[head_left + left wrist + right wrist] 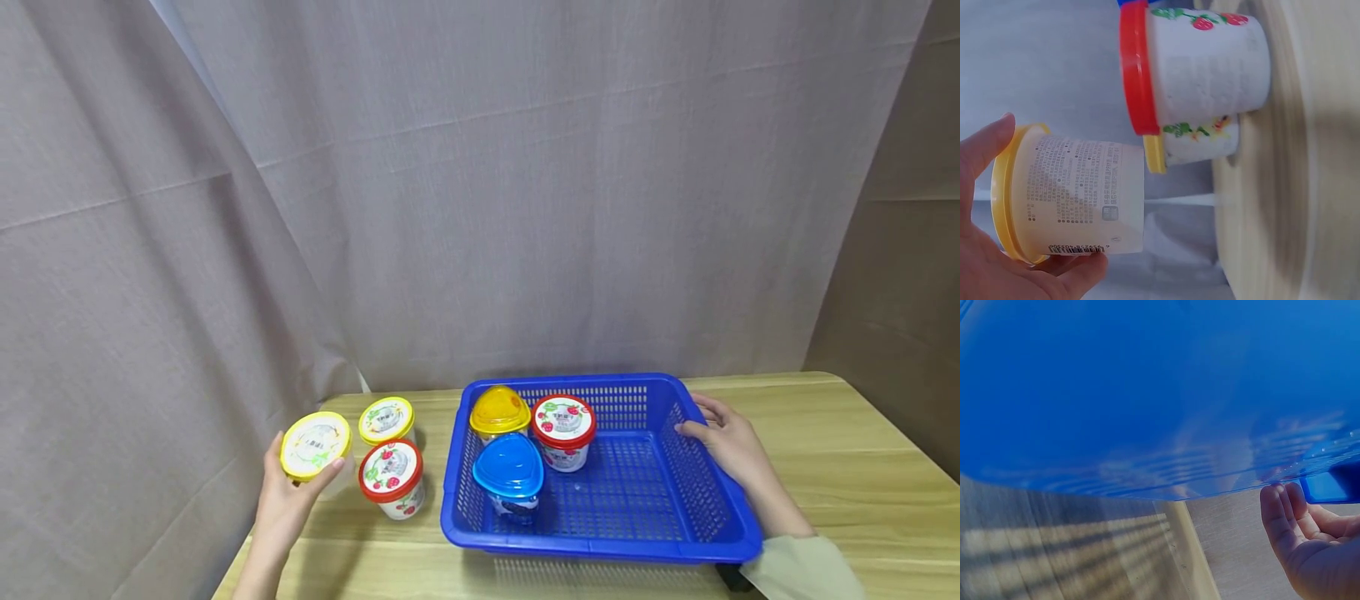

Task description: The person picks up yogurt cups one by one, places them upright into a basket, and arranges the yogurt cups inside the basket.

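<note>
My left hand (283, 504) grips a white paper tub with a yellow lid (316, 447), thumb and fingers spread around the lid's edge. In the left wrist view that tub (1085, 194) hangs above the table, with small print and a barcode on its side. Just right of it stand a red-lidded tub (392, 472) with strawberry pictures and, behind that, another yellow-lidded tub (387, 419). My right hand (731, 446) holds the right rim of a blue plastic basket (600, 547), thumb over the rim and fingers outside it.
Inside the basket's left half sit a jar with a yellow-orange lid (500, 410), a jar with a blue lid (509, 467) and a red-lidded tub (564, 421). The wooden table (847, 467) backs onto a grey curtain (480, 208), which also hangs along the left side.
</note>
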The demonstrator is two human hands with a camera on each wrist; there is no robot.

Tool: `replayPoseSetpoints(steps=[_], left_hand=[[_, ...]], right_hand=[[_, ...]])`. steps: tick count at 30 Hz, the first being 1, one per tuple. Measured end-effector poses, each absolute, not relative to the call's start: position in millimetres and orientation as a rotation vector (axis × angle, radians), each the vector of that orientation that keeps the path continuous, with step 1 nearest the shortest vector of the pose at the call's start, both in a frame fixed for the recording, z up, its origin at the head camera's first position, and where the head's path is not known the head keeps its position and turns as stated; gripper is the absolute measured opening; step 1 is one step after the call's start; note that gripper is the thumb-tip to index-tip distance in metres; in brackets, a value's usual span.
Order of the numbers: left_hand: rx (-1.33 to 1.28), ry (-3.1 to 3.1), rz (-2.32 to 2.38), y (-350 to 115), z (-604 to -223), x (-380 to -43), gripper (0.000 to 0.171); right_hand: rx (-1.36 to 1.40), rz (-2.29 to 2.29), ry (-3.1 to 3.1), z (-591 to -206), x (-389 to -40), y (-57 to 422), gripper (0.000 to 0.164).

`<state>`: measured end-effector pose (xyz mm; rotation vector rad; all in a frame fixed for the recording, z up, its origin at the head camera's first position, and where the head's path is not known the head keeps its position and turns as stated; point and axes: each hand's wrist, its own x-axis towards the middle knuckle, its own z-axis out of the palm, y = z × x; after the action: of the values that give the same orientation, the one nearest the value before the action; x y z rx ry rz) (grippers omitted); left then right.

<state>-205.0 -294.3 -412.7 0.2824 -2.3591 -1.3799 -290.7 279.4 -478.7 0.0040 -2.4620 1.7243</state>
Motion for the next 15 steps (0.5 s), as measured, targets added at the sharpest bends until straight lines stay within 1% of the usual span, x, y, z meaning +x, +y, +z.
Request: replayPoseSetpoints(steps=[6,15], left_hand=[[0.222,-2.377,-1.449,-283,-404,-204,0.121],[0.120,-2.355,-1.503,-258,-398,-205,0.118]], right_hand=[[0.013,1.722,-2.458,-479,-290,280,0.069],[0.010,1.740,-2.456,-477,-289,278,0.069]])
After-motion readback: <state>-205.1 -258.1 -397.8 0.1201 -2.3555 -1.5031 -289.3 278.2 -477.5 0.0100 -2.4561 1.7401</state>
